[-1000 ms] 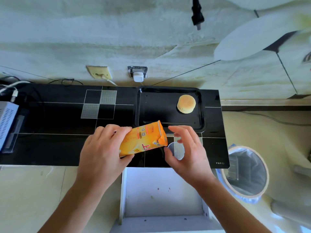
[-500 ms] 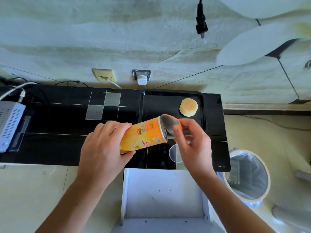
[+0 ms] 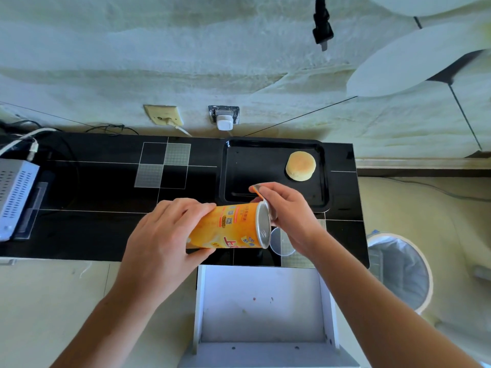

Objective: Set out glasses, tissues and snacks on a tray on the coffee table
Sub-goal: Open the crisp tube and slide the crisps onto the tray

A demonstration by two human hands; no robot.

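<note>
Left hand (image 3: 164, 243): wrapped round the orange snack can (image 3: 228, 226), which is held on its side above the black coffee table (image 3: 87, 224), mouth turned right.
Right hand (image 3: 288, 216): foil seal (image 3: 261, 193) is pinched at the can's rim, peeled up and back.
Clear lid (image 3: 283, 241): laid flat on the table, just under the can's mouth.
Tray (image 3: 273, 146): set on the table's far right; one round cake (image 3: 300, 166) is seen in its far right corner.
Waste bin (image 3: 398, 269): seen on the floor to the right.

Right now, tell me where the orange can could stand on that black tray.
The tray is bare from its left rim across to the round cake in its far right corner. Its near edge is crowded: the right hand peels the foil seal off the can there.
</note>
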